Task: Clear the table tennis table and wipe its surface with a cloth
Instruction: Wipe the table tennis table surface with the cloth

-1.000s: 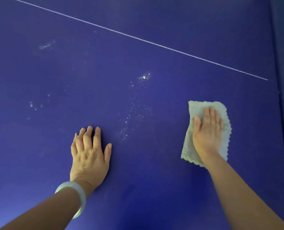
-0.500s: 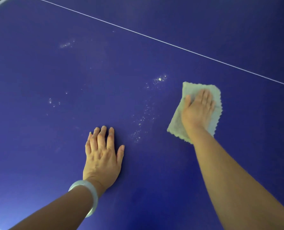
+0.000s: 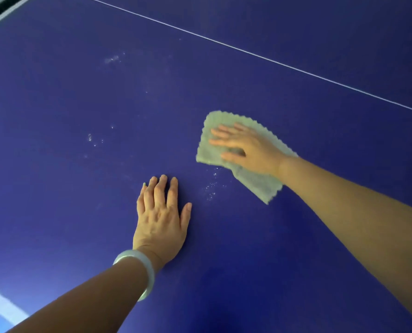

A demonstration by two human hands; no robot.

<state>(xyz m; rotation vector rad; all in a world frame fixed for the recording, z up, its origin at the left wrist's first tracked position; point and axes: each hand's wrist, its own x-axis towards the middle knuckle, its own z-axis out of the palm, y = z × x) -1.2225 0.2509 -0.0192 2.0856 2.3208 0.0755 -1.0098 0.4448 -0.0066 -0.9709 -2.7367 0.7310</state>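
**Two hands (image 3: 161, 219) flat on the blue bench (image 3: 56, 92), cloth (image 3: 258, 183) under the right**

Left hand lies palm down on bare surface, fingers straight and close together, thumb apart, holding nothing. Pale bangle (image 3: 142, 267) on that wrist. Right hand (image 3: 250, 150) presses the pale green cloth, fingers straight, slightly spread, a bit blurred. Cloth's middle is hidden under the palm; scalloped edges show around it, one corner poking out below the wrist. White specks (image 3: 211, 188) between the hands, near the cloth's edge; can't tell what they are. Thin white line (image 3: 248, 52) crosses the far side. Both forearms cut off by the frame.
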